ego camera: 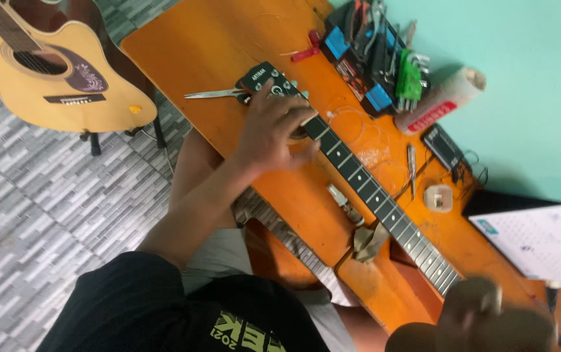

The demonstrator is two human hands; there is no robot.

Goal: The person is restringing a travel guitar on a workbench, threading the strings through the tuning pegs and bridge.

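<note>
A dark guitar neck (365, 186) with white fret lines lies slantwise across an orange table (215, 45). Its black headstock (259, 76) points to the upper left. My left hand (274, 127) lies over the headstock end of the neck, fingers spread and curled onto it near the tuners. My right hand (489, 313) is a blur at the bottom right, over the neck's lower end and the dark guitar body; its grip cannot be made out.
Metal cutters (218, 94) lie left of the headstock. An open tool case (368, 58) with green hex keys (409, 78), a white roll (440, 101), a black tuner (443, 146), coiled strings (359, 130) and a notebook (541, 238) sit along the wall side. An acoustic guitar (45, 65) stands on the tiled floor.
</note>
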